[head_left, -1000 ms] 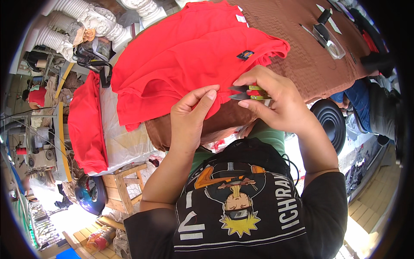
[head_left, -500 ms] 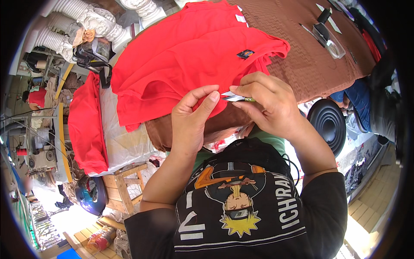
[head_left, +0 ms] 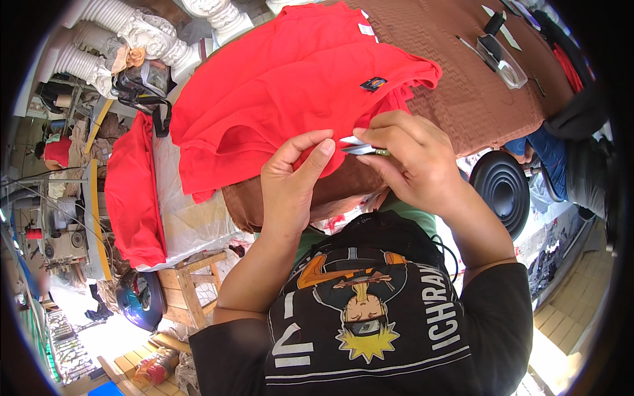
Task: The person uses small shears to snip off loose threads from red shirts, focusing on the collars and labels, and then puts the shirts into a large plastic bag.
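My right hand (head_left: 415,157) grips a small pair of thread snips (head_left: 358,150), its blades parted and aimed at my left fingertips. Thumb and forefinger of my left hand (head_left: 295,173) are pinched together just left of the blade tips; whatever lies between them is too fine to make out. Beyond both hands, a red garment (head_left: 264,99) lies loosely folded over the table. It carries a dark woven label (head_left: 374,84) near its right end and a white tag (head_left: 366,30) at the far edge.
A brown patterned cloth (head_left: 456,105) covers the table. At its far right lie a clear plastic case (head_left: 510,74), a black thread spool (head_left: 494,24) and a pale blade-like strip (head_left: 510,37). More red fabric (head_left: 135,191) hangs at the left. A round black stool seat (head_left: 500,195) stands at the right.
The upper blade of the snips shows a little more, and the gap between the blades looks slightly wider. Both hands stay in nearly the same place.
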Tool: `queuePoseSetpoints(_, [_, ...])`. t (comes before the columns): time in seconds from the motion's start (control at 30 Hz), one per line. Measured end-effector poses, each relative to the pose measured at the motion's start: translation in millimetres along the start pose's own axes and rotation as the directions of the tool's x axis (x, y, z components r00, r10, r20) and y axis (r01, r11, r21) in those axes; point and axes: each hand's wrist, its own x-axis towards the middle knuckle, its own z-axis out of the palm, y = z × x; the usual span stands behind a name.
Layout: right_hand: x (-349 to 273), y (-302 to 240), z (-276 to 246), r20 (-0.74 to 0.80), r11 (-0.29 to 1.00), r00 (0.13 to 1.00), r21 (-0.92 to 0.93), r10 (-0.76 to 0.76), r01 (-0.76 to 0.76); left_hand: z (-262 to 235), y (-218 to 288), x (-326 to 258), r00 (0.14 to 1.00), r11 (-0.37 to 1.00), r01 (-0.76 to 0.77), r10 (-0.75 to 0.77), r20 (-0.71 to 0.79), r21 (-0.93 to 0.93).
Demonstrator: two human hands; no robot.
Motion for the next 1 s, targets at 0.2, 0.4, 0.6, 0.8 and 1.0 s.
queuePoseSetpoints(0.2, [1, 5, -7, -0.017, 0.993, 0.994, 0.041, 0.112, -0.111, -4, -3, 3, 0.999, 0.998, -0.019, 0.016, 0.052, 0.066])
queuePoseSetpoints(0.4, [4, 8, -10, -0.034, 0.955, 0.972, 0.198, 0.233, -0.222, 8, 11, 2, 0.967, 0.973, 0.020, 0.039, 0.252, -0.228])
queuePoseSetpoints(0.6, [6, 6, -10, 0.031, 0.933, 0.962, 0.239, 0.270, -0.269, 9, 13, 1, 0.950, 0.962, 0.043, 0.044, 0.309, -0.269])
queuePoseSetpoints(0.8, [-1, 33, 0, 0.110, 0.954, 0.956, 0.103, 0.272, -0.283, 3, -2, -1, 0.897, 0.994, -0.103, 0.111, 0.428, -0.043])
queuePoseSetpoints(1.0, [52, 95, -67, -0.048, 0.913, 0.957, -0.291, 0.286, -0.287, 2, 4, -11, 0.641, 0.950, -0.177, -0.087, 0.763, 0.258])
